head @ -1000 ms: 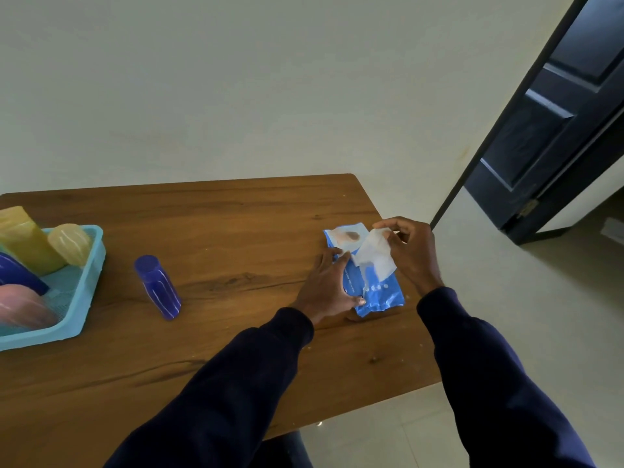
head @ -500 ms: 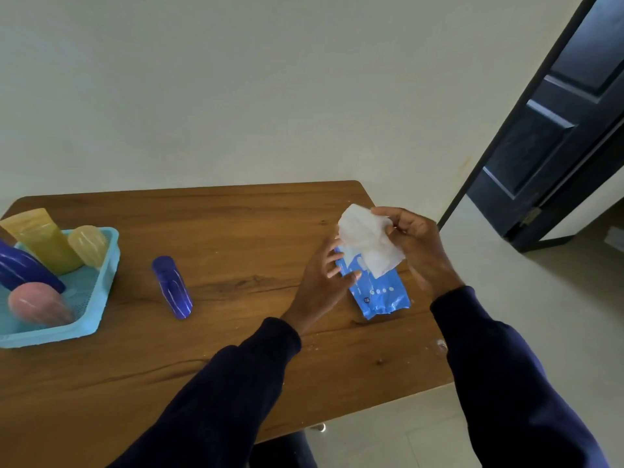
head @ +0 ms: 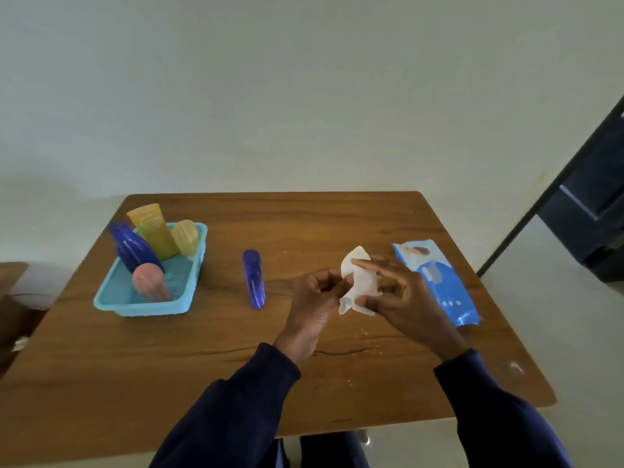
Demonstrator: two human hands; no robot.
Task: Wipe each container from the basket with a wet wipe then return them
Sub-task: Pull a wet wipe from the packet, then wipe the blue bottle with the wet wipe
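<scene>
A white wet wipe [head: 360, 282] is held between both hands above the middle of the wooden table [head: 304, 224]. My left hand [head: 312, 304] pinches its left edge and my right hand [head: 401, 298] grips its right side. The blue wipe pack [head: 439, 282] lies on the table to the right of my hands. A small dark blue bottle [head: 254, 278] lies on the table left of my hands. The light blue basket [head: 141, 307] at the left holds a blue bottle [head: 133, 248], a yellow tube [head: 156, 231], a pale yellow container [head: 186, 236] and a pink container [head: 150, 282].
A dark door [head: 587, 204] stands open at the right, beyond the table's right edge. A plain wall runs behind the table. Pale floor shows to the right and below the table's near edge.
My right hand has pulled the wipe free of the pack and both hands now hold it left of the pack. My left hand has left the pack. The view has swung left.
</scene>
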